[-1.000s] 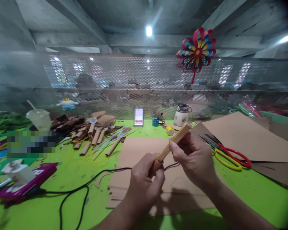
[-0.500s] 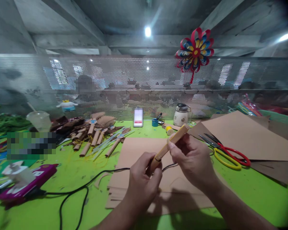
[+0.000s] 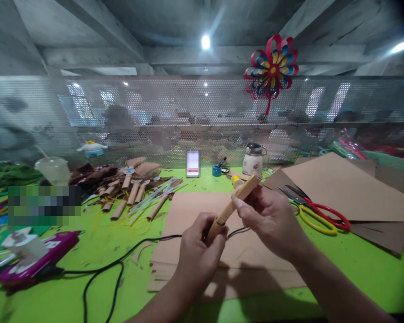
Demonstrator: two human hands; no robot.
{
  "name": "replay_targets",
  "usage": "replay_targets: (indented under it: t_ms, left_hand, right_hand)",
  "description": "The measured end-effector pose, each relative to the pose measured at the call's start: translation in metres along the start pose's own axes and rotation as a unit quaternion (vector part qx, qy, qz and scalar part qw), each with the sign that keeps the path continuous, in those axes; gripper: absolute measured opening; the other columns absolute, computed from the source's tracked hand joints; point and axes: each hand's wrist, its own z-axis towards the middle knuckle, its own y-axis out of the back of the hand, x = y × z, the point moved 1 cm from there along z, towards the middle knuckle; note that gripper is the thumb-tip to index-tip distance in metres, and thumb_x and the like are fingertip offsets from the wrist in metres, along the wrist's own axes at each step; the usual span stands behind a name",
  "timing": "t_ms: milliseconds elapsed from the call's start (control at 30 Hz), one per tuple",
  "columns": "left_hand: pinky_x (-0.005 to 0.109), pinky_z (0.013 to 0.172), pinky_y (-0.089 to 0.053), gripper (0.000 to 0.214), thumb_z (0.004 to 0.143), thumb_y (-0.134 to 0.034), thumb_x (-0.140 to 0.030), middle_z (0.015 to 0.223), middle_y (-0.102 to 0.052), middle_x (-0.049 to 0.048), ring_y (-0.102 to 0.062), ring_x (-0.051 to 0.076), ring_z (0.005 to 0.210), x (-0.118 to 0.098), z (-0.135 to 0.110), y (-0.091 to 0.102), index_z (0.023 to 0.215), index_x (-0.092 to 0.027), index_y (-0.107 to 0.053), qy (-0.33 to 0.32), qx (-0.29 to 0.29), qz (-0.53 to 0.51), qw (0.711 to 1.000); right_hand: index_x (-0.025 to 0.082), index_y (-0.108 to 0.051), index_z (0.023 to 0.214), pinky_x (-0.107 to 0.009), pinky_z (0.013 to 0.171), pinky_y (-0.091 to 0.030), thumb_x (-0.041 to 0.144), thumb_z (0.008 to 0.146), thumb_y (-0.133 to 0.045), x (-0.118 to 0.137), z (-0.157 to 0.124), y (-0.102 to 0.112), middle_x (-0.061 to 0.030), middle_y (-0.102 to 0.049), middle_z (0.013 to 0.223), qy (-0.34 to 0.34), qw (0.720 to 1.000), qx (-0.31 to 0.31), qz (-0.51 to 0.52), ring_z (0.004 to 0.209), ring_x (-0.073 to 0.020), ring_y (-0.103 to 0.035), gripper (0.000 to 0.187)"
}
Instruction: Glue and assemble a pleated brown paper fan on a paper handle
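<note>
Both hands hold one slim, tan, stick-like piece (image 3: 243, 194) in front of me, tilted up to the right. It has a yellowish edge and a darker band near its lower part; whether it is bamboo or rolled paper, I cannot tell. My left hand (image 3: 199, 249) is closed round the lower end. Higher up, my right hand (image 3: 272, 220) pinches the piece between thumb and fingers. Below them lies a stack of brown paper sheets (image 3: 191, 208) on the green table (image 3: 121, 296).
Scissors (image 3: 318, 219) with red and yellow handles lie at right, by large brown sheets (image 3: 343, 188). Several rolled paper tubes (image 3: 133, 193) are heaped at left. A black cable (image 3: 134, 255) runs from a purple power strip (image 3: 40, 258). A phone (image 3: 193, 163) and jug (image 3: 252, 160) stand behind.
My right hand has slid slightly left and down along with the upper end of the piece. My left hand keeps its hold, and its grip looks nearly the same.
</note>
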Motion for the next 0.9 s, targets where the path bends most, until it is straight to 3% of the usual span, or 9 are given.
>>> replay_targets:
  t_ms: [200,433,567,733,900]
  left_hand:
    - [0.024,0.059,-0.045,0.009,0.077,-0.055,-0.014,0.069,-0.059,-0.0021,-0.055,0.012,0.062,0.002,0.000,-0.001,0.086,-0.018,-0.053,0.007,0.034,-0.019,0.999]
    - [0.024,0.061,-0.045,0.020,0.082,-0.052,-0.016,0.073,-0.060,-0.0006,-0.055,0.013,0.064,0.000,0.001,0.003,0.100,-0.018,-0.059,-0.026,0.073,0.025,0.997]
    - [0.025,0.063,-0.045,0.013,0.084,-0.051,-0.020,0.074,-0.061,0.0005,-0.056,0.014,0.066,-0.002,0.003,0.005,0.093,-0.017,-0.060,-0.022,0.100,0.032,0.994]
    - [0.023,0.059,-0.043,0.019,0.090,-0.046,-0.029,0.071,-0.058,-0.0015,-0.053,0.012,0.061,0.000,0.006,0.005,0.104,-0.020,-0.056,0.009,0.129,0.041,0.991]
    - [0.022,0.055,-0.039,0.022,0.092,-0.044,-0.036,0.065,-0.052,-0.0037,-0.047,0.011,0.056,-0.003,0.007,0.005,0.101,-0.019,-0.055,0.013,0.137,0.045,0.989]
  right_hand:
    - [0.015,-0.057,0.080,-0.023,0.046,-0.037,0.025,0.086,-0.053,-0.001,0.002,0.004,0.0032,-0.048,0.061,-0.018,0.998,0.052,0.009,0.052,-0.0094,-0.044,0.012]
    - [0.016,-0.055,0.082,-0.022,0.046,-0.038,0.024,0.085,-0.055,-0.009,0.003,-0.002,0.0039,-0.049,0.063,-0.042,0.993,0.063,0.095,0.052,-0.0077,-0.043,0.009]
    - [0.016,-0.056,0.083,-0.021,0.045,-0.039,0.028,0.086,-0.056,-0.014,0.005,-0.004,0.0025,-0.052,0.067,-0.037,0.988,0.075,0.132,0.052,-0.0073,-0.044,0.013]
    - [0.016,-0.053,0.083,-0.021,0.045,-0.037,0.030,0.088,-0.055,-0.021,0.008,-0.007,0.0042,-0.050,0.065,-0.042,0.992,0.051,0.107,0.050,-0.0065,-0.044,0.015]
    - [0.017,-0.050,0.084,-0.020,0.044,-0.036,0.031,0.090,-0.051,-0.027,0.011,-0.014,0.0043,-0.050,0.065,-0.053,0.983,0.082,0.158,0.048,-0.0061,-0.043,0.015]
